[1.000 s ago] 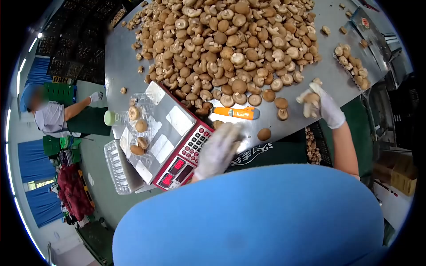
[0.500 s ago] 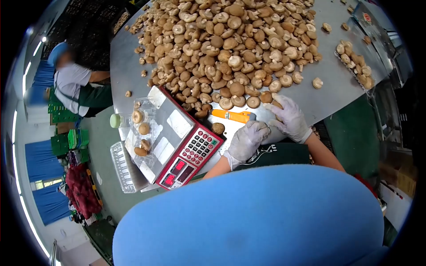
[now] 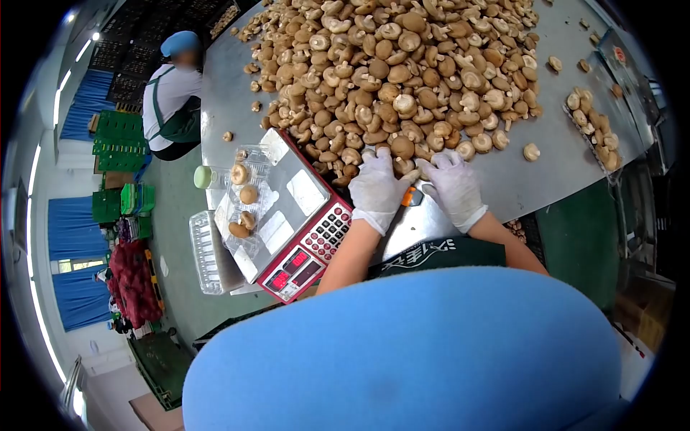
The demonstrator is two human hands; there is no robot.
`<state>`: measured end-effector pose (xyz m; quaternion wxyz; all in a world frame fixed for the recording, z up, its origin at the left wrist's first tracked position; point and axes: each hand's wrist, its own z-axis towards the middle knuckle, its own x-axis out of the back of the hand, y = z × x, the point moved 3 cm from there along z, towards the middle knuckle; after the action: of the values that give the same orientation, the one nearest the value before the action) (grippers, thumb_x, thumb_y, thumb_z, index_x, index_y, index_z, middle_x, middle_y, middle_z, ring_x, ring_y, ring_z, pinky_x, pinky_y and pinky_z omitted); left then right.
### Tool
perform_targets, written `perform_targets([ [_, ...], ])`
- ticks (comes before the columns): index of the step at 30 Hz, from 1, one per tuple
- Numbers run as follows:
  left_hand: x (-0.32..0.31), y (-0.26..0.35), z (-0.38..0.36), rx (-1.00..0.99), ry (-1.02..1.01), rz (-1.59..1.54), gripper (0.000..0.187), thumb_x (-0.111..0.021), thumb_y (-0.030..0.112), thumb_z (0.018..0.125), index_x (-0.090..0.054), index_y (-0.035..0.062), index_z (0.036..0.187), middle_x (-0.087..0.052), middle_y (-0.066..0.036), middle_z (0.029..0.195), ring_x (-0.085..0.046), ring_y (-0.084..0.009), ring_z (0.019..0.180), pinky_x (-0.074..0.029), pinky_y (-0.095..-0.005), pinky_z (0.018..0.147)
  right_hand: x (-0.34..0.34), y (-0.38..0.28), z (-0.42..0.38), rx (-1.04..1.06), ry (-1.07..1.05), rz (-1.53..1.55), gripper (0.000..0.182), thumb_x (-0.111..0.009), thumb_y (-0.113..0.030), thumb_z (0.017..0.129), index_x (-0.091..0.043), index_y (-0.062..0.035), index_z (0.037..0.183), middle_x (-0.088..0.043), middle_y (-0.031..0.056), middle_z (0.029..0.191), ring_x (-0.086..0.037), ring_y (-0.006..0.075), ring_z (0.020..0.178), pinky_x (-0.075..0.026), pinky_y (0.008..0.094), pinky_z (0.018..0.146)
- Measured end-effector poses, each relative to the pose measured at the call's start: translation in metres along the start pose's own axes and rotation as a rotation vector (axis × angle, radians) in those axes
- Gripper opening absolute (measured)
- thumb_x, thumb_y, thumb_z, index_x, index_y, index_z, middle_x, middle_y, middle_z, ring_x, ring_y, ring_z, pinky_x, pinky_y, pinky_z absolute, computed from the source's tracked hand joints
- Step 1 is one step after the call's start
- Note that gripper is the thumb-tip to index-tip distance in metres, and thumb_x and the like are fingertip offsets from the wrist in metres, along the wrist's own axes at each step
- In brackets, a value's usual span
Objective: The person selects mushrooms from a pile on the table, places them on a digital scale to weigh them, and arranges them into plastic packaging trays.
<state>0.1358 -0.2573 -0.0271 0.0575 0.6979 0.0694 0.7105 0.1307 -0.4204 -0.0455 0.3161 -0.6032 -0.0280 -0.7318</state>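
Both my hands wear pale translucent gloves and reach to the near edge of a large heap of brown mushrooms [image 3: 392,72]. My left hand [image 3: 377,188] lies against the mushrooms, fingers apart and stretched forward. An orange-handled tool [image 3: 411,197] lies beside it, mostly covered by that hand. My right hand [image 3: 454,188] is to the right of it, its fingers spread and touching mushrooms at the heap's edge. I see no mushroom clearly lifted in either hand. On the left stands a red-framed scale [image 3: 305,251], with a clear plastic tray [image 3: 251,154] holding a few mushrooms on it.
A small jar with a pale green lid [image 3: 203,177] and a clear plastic tray [image 3: 205,251] are left of the scale. A filled mushroom tray [image 3: 593,136] lies at the metal table's [image 3: 532,190] right side. A co-worker [image 3: 172,100] is at the far left edge.
My hands have moved forward to the heap, the left one from near my apron to over the orange tool. My view has shifted, and the co-worker's posture has changed.
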Motion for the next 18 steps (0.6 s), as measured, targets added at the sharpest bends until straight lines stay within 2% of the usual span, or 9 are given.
perform_targets([
  [3, -0.011, 0.009, 0.005, -0.005, -0.011, 0.042, 0.069, -0.077, 0.057, 0.080, -0.053, 0.0062, 0.119, -0.060, -0.020, 0.109, -0.070, -0.0361, 0.083, -0.056, -0.0463, 0.061, -0.011, -0.003, 0.010, -0.037, -0.096, -0.121, 0.035, -0.075, -0.026, 0.080, -0.071, -0.0125, 0.113, -0.062, 0.0045, 0.106, -0.058, 0.0257, 0.106, -0.053, 0.0381, 0.086],
  [4, -0.013, 0.006, 0.006, -0.005, -0.008, 0.041, 0.069, -0.077, 0.057, 0.080, -0.053, 0.0062, 0.119, -0.060, -0.020, 0.109, -0.070, -0.0361, 0.083, -0.056, -0.0463, 0.061, -0.013, 0.001, 0.011, 0.011, -0.055, -0.128, 0.029, -0.073, -0.027, 0.080, -0.073, -0.0122, 0.104, -0.063, 0.0051, 0.104, -0.058, 0.0254, 0.104, -0.052, 0.0378, 0.084],
  [5, -0.015, 0.002, 0.007, 0.010, -0.025, 0.019, 0.068, -0.077, 0.057, 0.080, -0.053, 0.0068, 0.119, -0.059, -0.020, 0.109, -0.070, -0.0365, 0.084, -0.056, -0.0462, 0.061, -0.011, 0.007, 0.008, 0.013, -0.051, -0.131, 0.029, -0.073, -0.027, 0.080, -0.073, -0.0122, 0.104, -0.063, 0.0051, 0.104, -0.058, 0.0254, 0.104, -0.052, 0.0378, 0.084],
  [7, -0.013, -0.002, 0.009, 0.027, -0.030, -0.005, 0.066, -0.077, 0.057, 0.080, -0.054, 0.0074, 0.118, -0.058, -0.019, 0.109, -0.070, -0.0369, 0.084, -0.056, -0.0461, 0.061, 0.003, 0.020, 0.007, -0.004, 0.052, 0.309, 0.024, -0.073, -0.026, 0.080, -0.074, -0.0111, 0.098, -0.064, 0.0064, 0.100, -0.058, 0.0248, 0.099, -0.052, 0.0382, 0.083],
  [9, -0.009, -0.001, 0.001, -0.031, -0.035, -0.024, 0.058, -0.078, 0.051, 0.081, -0.057, 0.0090, 0.115, -0.055, -0.019, 0.108, -0.068, -0.0362, 0.085, -0.057, -0.0449, 0.065, 0.016, 0.030, 0.001, -0.062, 0.055, 0.318, 0.024, -0.076, -0.025, 0.080, -0.074, -0.0089, 0.097, -0.064, 0.0079, 0.096, -0.059, 0.0264, 0.097, -0.051, 0.0389, 0.084],
  [12, -0.005, -0.005, -0.003, -0.080, 0.015, -0.041, 0.055, -0.079, 0.051, 0.080, -0.059, 0.0095, 0.109, -0.054, -0.019, 0.105, -0.068, -0.0346, 0.080, -0.056, -0.0437, 0.061, 0.028, 0.054, -0.016, -0.080, 0.314, 0.542, 0.024, -0.079, -0.021, 0.080, -0.072, -0.0066, 0.097, -0.063, 0.0097, 0.096, -0.061, 0.0310, 0.096, -0.052, 0.0393, 0.085],
  [15, -0.003, -0.006, -0.003, -0.059, -0.060, -0.050, 0.056, -0.079, 0.054, 0.079, -0.061, 0.0093, 0.107, -0.057, -0.019, 0.107, -0.067, -0.0354, 0.083, -0.056, -0.0461, 0.064, 0.032, 0.068, -0.029, -0.165, 0.258, 0.310, 0.027, -0.080, -0.022, 0.079, -0.071, -0.0070, 0.099, -0.063, 0.0098, 0.097, -0.061, 0.0313, 0.096, -0.052, 0.0403, 0.085],
  [16, -0.002, -0.005, -0.003, -0.081, -0.062, -0.039, 0.054, -0.080, 0.053, 0.078, -0.062, 0.0095, 0.104, -0.057, -0.019, 0.105, -0.067, -0.0355, 0.084, -0.056, -0.0460, 0.064, 0.029, 0.071, -0.032, -0.239, 0.117, 0.279, 0.031, -0.081, -0.026, 0.077, -0.071, -0.0082, 0.101, -0.063, 0.0099, 0.102, -0.060, 0.0320, 0.102, -0.053, 0.0410, 0.086],
  [18, -0.004, -0.003, -0.003, -0.103, -0.065, -0.030, 0.051, -0.081, 0.052, 0.077, -0.064, 0.0098, 0.101, -0.057, -0.019, 0.104, -0.067, -0.0356, 0.085, -0.056, -0.0459, 0.064, 0.027, 0.058, -0.033, -0.223, 0.054, 0.171, 0.032, -0.081, -0.028, 0.076, -0.071, -0.0087, 0.100, -0.062, 0.0101, 0.105, -0.059, 0.0322, 0.105, -0.053, 0.0411, 0.087],
])
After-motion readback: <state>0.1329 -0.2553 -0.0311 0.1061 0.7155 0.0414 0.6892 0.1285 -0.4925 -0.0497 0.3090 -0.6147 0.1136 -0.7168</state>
